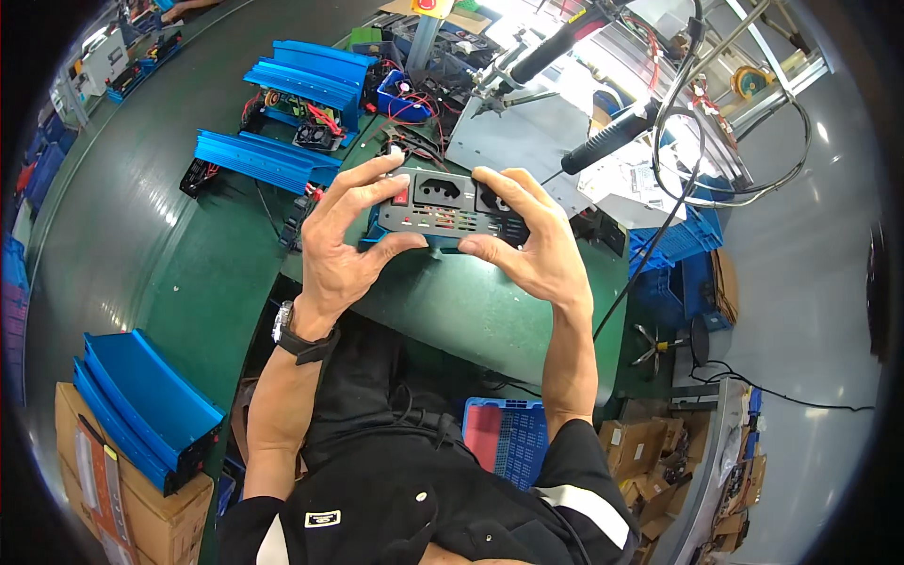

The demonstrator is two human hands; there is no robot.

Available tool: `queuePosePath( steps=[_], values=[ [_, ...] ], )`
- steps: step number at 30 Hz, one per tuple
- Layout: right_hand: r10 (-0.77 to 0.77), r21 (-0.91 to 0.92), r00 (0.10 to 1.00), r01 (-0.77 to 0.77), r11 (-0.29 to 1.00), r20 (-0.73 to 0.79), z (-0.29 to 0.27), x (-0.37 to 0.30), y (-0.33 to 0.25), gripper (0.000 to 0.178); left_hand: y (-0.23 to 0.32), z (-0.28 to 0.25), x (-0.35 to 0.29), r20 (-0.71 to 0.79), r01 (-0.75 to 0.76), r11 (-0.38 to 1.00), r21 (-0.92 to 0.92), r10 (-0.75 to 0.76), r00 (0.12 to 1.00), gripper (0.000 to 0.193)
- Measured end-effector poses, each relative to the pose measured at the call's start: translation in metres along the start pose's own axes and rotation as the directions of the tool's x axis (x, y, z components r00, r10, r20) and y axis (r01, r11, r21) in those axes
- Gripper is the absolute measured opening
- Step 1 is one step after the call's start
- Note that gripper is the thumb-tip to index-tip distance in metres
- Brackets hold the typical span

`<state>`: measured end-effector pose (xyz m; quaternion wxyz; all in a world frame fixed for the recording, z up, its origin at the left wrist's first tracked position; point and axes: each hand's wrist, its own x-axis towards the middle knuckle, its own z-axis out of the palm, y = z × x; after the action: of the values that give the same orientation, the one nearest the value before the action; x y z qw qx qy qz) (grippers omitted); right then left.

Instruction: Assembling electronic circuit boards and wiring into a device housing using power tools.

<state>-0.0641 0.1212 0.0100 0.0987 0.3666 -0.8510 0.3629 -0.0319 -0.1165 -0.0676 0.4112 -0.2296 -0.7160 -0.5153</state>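
Over the near part of the green bench [452, 306] I have a power inverter with a blue metal housing, its dark grey end panel [452, 217] facing me. The panel carries two sockets, a red switch at the left and a row of vent slots. Around its left end closes my left hand [339, 245], thumb below and fingers above near the switch. My right hand [541, 235] grips the right end the same way, partly covering the second socket. Most of the housing behind the panel is hidden.
Blue inverter housings [273, 160] with exposed wiring lie to the left. Behind are a small blue bin [403, 98] and loose wires. A black electric screwdriver [612, 137] hangs at the right, with cables. More housings [155, 400] rest on a cardboard box [184, 523] at lower left.
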Motion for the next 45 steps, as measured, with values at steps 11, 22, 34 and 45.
queuePosePath(
  steps=[11,22,34,45],
  values=[
    [0.014,0.127,1.0,-0.012,0.992,-0.013,0.005,0.003,0.006,0.071,0.043,-0.007,0.05,0.425,-0.352,0.874,0.336,0.193,0.884,0.042],
    [0.065,0.316,0.987,-0.015,0.949,-0.149,0.01,-0.033,0.042,0.099,0.025,0.009,0.052,0.477,-0.354,0.904,0.24,0.208,0.854,0.04],
    [0.232,0.227,0.454,-0.066,0.972,-0.86,-0.056,0.028,0.113,0.07,0.024,0.01,0.059,0.495,-0.303,0.922,0.242,0.152,0.856,0.041],
    [0.251,0.172,0.407,-0.221,0.96,-0.878,-0.033,0.087,0.154,0.062,0.03,0.008,0.059,0.529,-0.292,0.916,0.273,0.11,0.841,0.038]
  ],
)
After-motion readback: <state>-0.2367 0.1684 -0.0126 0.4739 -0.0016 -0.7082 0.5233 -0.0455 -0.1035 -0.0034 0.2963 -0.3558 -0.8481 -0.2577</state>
